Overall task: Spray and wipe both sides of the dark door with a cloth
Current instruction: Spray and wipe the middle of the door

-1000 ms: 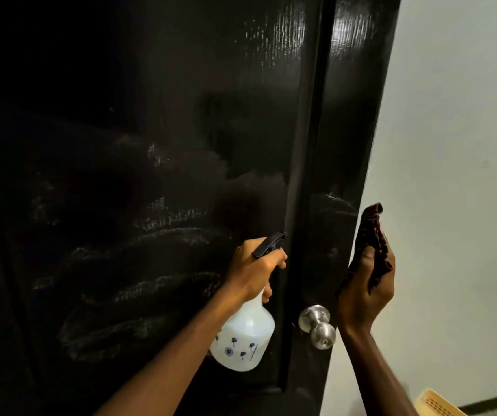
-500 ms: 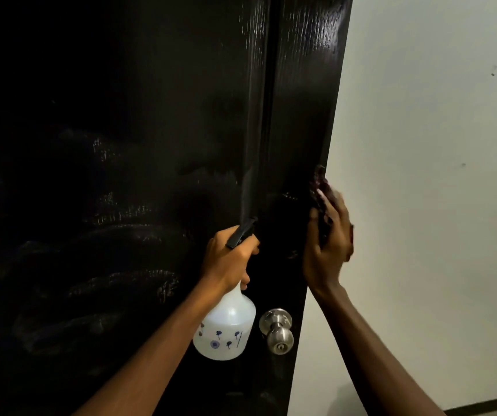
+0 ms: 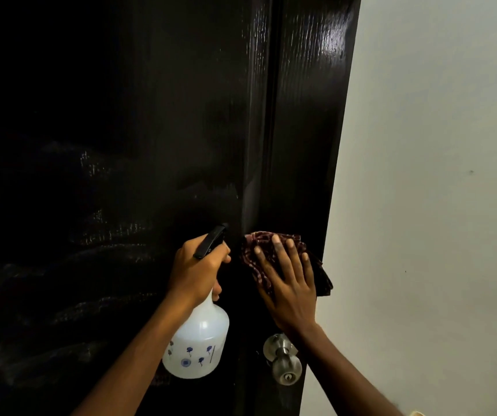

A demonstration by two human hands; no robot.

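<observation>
Under the right hand (image 3: 290, 286), fingers straight, the cloth (image 3: 250, 250) is pressed to the dark door (image 3: 301, 130) mid-wipe, the left hand (image 3: 196, 271) beside it gripping the spray bottle (image 3: 199, 343); next probably needs firm upward strokes.

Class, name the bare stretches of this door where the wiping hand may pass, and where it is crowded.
Free: the door strip above the cloth, between the groove and the wall; also the wide panel left of the spray bottle. Crowded: beneath the right hand, where the knob sits, and beside it, where the left hand grips the bottle.
</observation>
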